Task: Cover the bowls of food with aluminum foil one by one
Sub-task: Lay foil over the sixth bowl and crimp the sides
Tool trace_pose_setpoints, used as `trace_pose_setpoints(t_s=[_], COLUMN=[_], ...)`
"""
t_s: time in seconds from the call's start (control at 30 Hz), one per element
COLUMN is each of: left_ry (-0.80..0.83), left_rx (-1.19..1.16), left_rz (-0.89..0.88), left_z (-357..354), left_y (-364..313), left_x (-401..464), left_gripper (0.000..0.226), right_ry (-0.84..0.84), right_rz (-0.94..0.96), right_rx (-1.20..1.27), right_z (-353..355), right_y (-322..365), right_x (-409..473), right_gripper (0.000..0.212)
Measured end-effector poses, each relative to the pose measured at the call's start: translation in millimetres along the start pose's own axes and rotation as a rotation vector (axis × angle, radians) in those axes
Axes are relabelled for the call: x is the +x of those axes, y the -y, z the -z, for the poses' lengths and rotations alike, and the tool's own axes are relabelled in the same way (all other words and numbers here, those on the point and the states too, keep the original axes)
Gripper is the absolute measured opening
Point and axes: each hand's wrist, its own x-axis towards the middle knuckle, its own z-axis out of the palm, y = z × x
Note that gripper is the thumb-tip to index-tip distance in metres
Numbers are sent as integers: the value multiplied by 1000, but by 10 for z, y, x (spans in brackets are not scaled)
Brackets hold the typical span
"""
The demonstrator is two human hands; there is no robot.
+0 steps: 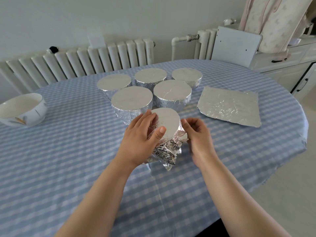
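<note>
Head view: left hand point(143, 134) spread over the near foil-wrapped bowl point(168, 124), fingers nearly straight, thumb pressing the smooth flat top. Right hand point(196, 134) at the bowl's right side, fingers curled, pinching crinkled foil there. Loose crumpled foil skirt point(166, 153) bunched below, shiny and creased. Behind, five wrapped bowls point(131, 100), drum-shaped. Flat wrinkled foil sheet point(229, 105) to the right. Uncovered white ceramic bowl point(22, 109) far left on the blue checked tablecloth point(68, 151).
</note>
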Motion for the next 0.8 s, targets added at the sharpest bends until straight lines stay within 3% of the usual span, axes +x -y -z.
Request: trace_pose_setpoints(t_s=[0.37, 0.53, 0.8], left_ry=[-49, -49, -56], left_rx=[-76, -106, -174], left_rz=[-20, 3, 34], left_z=[-21, -17, -4], left_y=[91, 89, 121], left_x=[-57, -37, -72], left_gripper=[102, 105, 107], right_ry=[-10, -54, 19], right_rz=[-9, -212, -257], right_rx=[178, 343, 354], right_z=[-119, -167, -197], right_y=[-105, -140, -154], right_x=[31, 60, 74], right_gripper=[17, 13, 23])
